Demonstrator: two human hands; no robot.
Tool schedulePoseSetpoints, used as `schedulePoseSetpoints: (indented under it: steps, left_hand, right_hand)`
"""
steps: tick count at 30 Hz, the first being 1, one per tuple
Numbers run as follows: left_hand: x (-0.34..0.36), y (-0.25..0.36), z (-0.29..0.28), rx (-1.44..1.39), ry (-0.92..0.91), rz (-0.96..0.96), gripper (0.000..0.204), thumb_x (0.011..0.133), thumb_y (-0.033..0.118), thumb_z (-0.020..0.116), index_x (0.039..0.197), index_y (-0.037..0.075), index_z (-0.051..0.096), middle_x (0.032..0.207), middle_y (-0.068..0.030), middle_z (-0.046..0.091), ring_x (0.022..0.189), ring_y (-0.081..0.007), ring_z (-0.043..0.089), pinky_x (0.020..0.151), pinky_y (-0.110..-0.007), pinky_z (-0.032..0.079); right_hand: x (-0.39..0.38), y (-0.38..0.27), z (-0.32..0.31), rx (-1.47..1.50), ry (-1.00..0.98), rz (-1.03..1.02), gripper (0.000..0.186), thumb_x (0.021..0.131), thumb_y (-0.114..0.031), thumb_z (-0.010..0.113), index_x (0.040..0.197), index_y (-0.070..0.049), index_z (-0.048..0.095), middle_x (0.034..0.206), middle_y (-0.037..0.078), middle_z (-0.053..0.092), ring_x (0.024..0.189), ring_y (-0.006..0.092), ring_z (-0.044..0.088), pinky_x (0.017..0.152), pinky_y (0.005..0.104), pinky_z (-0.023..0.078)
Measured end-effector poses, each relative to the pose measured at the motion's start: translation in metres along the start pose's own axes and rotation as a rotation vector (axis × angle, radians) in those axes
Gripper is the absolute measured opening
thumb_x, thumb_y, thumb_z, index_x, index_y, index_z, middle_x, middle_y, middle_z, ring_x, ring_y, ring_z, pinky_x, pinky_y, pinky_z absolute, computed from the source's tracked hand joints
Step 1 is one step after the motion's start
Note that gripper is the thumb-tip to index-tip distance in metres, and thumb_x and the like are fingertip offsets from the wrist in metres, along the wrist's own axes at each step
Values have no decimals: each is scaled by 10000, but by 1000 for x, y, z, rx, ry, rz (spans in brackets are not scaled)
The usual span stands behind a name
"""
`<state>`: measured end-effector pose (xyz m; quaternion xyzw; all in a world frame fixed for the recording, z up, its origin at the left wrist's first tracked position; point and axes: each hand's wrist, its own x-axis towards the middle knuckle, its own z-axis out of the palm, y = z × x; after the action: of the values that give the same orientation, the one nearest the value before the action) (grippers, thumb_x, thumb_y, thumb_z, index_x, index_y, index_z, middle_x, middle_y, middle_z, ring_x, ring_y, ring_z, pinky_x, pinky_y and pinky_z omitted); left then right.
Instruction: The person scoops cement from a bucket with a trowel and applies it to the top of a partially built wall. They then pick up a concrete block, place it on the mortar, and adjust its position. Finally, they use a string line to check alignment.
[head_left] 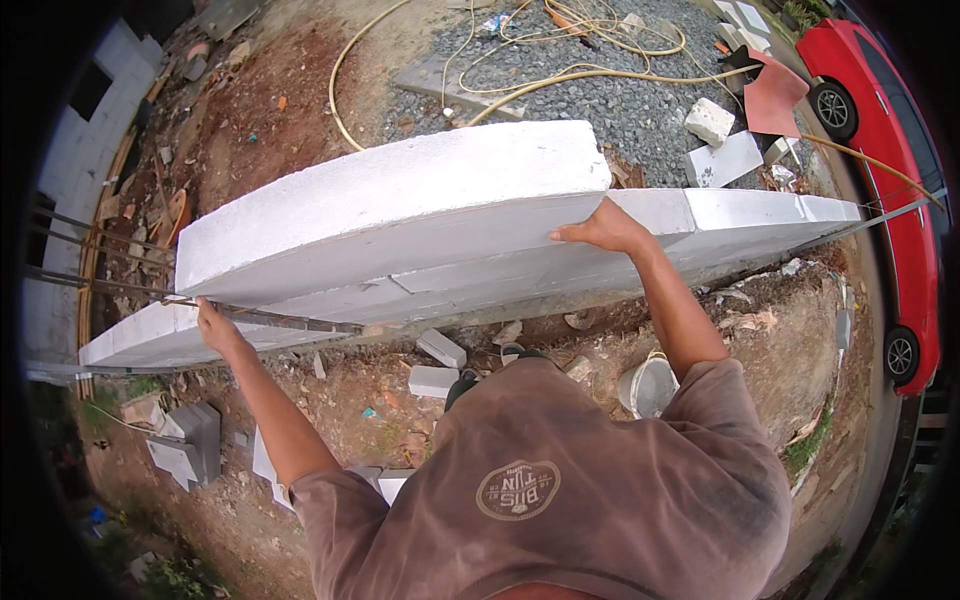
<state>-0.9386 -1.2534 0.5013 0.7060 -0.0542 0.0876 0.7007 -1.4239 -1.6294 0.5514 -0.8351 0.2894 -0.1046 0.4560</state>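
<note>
Right hand (pixel 612 228) grips long white rectangular block (pixel 400 190); left hand (pixel 215 330)'s hold is unclear.
Uneven pressure could tip it off the white block wall (pixel 545 263).

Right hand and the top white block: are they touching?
Touching. The head view shows the right hand on the top white block, thumb laid against its near face by the right end; other fingers are hidden.

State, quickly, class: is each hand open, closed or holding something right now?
Left hand: at the lower left corner of the long white block; grip cannot be told.
Right hand: holding the block's right end, thumb on near face.
</note>
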Motion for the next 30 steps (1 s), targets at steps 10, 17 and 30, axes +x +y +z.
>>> schedulePoseSetpoints:
  steps: [10, 17, 30]
  left_hand:
    - [-22, 10, 0, 107, 44, 31, 477, 910, 383, 514, 1085, -58, 563, 1041, -172, 601, 958, -230, 573, 853, -321, 435]
    - [-36, 20, -10, 117, 38, 32, 526, 884, 402, 541, 1150, -52, 513, 1086, -204, 592, 1063, -266, 555, 919, -346, 414]
    - [-44, 37, -2, 13, -13, 11, 451, 900, 331, 561, 1129, -54, 511, 1080, -162, 591, 1032, -200, 560, 898, -300, 421]
  right_hand:
    - [-1, -13, 15, -48, 0, 77, 646, 710, -212, 748, 1211, 72, 455, 1157, 185, 541, 1070, 248, 519, 912, 342, 427]
    - [-8, 17, 41, 92, 144, 40, 649, 755, -172, 712, 1257, 86, 391, 1215, 184, 476, 1111, 248, 471, 950, 348, 387]
    - [-11, 21, 37, 20, 243, 45, 638, 742, -193, 722, 1220, 103, 418, 1162, 191, 510, 1075, 257, 484, 947, 343, 367]
